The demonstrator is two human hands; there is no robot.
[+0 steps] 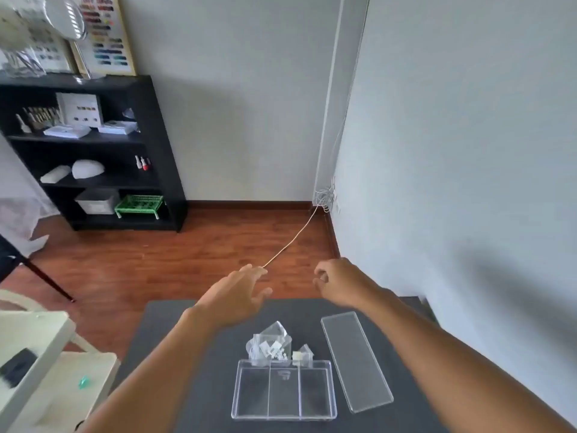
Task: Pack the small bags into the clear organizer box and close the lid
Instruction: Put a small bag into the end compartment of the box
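A clear organizer box (pixel 236 396) with three compartments lies open on the dark grey table (pixel 175 345), near its front. One small item shows in the middle compartment (pixel 283 374). A heap of small clear bags (pixel 271 344) lies just behind the box, touching its far rim. The clear lid (pixel 356 360) lies flat to the right of the box. My left hand (pixel 237 295) hovers over the table's far edge, fingers spread, holding nothing. My right hand (pixel 338 284) is raised beyond the lid with its fingers loosely curled and nothing in them.
A black shelf unit (pixel 156 157) with boxes and a green basket (pixel 139 205) stands against the far wall. A thin cord (pixel 293 239) runs across the wooden floor to the corner. A cream chair or table (pixel 40 354) stands at the left.
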